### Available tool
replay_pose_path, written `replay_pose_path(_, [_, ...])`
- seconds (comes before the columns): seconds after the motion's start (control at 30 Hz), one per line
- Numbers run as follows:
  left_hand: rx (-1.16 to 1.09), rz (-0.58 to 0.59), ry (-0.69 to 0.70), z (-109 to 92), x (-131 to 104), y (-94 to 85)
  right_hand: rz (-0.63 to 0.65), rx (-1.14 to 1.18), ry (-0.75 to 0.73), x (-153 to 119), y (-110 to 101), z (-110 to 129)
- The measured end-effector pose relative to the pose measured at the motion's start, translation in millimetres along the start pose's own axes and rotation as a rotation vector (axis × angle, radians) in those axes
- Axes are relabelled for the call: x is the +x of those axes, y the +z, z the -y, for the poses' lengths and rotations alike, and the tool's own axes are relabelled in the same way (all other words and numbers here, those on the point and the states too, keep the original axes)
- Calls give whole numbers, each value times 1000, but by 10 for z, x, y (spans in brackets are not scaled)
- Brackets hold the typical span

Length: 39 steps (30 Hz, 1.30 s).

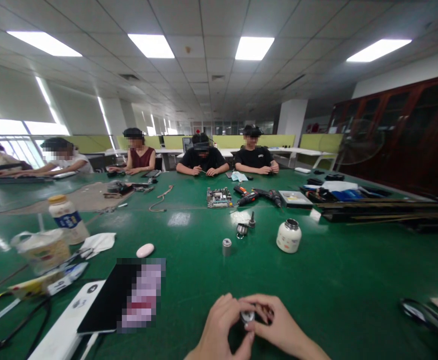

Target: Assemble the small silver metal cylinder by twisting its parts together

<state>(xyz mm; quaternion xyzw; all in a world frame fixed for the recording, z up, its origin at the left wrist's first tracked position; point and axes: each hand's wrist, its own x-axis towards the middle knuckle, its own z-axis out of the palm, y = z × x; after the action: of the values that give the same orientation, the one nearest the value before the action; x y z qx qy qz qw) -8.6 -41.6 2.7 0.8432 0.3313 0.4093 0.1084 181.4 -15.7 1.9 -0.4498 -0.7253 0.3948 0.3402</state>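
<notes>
Low in the head view, my left hand (222, 322) and my right hand (277, 322) meet over the green table. Between their curled fingers is a small round silvery metal part (247, 316), mostly covered, so its exact kind is unclear. Both hands are closed on it. Farther out stands a small grey metal cylinder (227, 247). Behind that lie a small shiny metal cup-like piece (242, 230) and an upright dark grey stemmed piece (252, 220). To their right, a squat cream flask (289, 236) stands upright with its steel mouth uncovered.
On the left are a tablet (106, 295), a white box (63, 325), a pink oval case (145, 250), a bottle (66, 220) and cables. Beyond stand a circuit board (219, 197) and power drills (251, 196). Several people sit across the table.
</notes>
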Motion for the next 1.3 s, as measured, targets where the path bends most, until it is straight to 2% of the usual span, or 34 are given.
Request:
replay_pose_path(0.1, [-87, -68, -91, 34, 32, 1, 22, -168, -55, -33, 11, 22])
replay_pose_path(0.2, [-174, -89, -174, 38, 96, 18, 72, -408, -176, -85, 39, 42])
replay_pose_path(0.27, [-184, -119, -196, 33, 120, 32, 57, -540, -232, -116, 66, 38])
replay_pose_path(0.43, [-91, -214, -207, 94, 112, 36, -14, -719, -271, -142, 104, 7])
replay_pose_path(0.53, [82, -323, -320, 191, 120, 10, -37, -778, -291, -138, 100, 17])
replay_pose_path(0.63, [310, -285, -517, 271, 126, -5, -55, -824, -306, -138, 98, 26])
replay_pose_path(0.73, [408, -164, -600, 299, 114, 11, -73, -843, -326, -142, 102, 19])
replay_pose_path(0.83, [427, -100, -598, 303, 106, 31, -73, -848, -335, -139, 106, 4])
replay_pose_path(0.9, [415, -112, -588, 303, 113, 33, -67, -849, -331, -135, 110, -9])
replay_pose_path(1.0, [357, -259, -502, 273, 124, 19, -67, -837, -322, -131, 120, -38])
replay_pose_path(1.1, [256, -352, -308, 182, 108, -2, -98, -794, -307, -132, 138, -77])
replay_pose_path(1.2, [163, -278, -129, 72, 86, -21, -120, -762, -294, -135, 158, -122])
replay_pose_path(1.3, [112, -205, -71, 12, 95, -40, -107, -745, -279, -137, 175, -166])
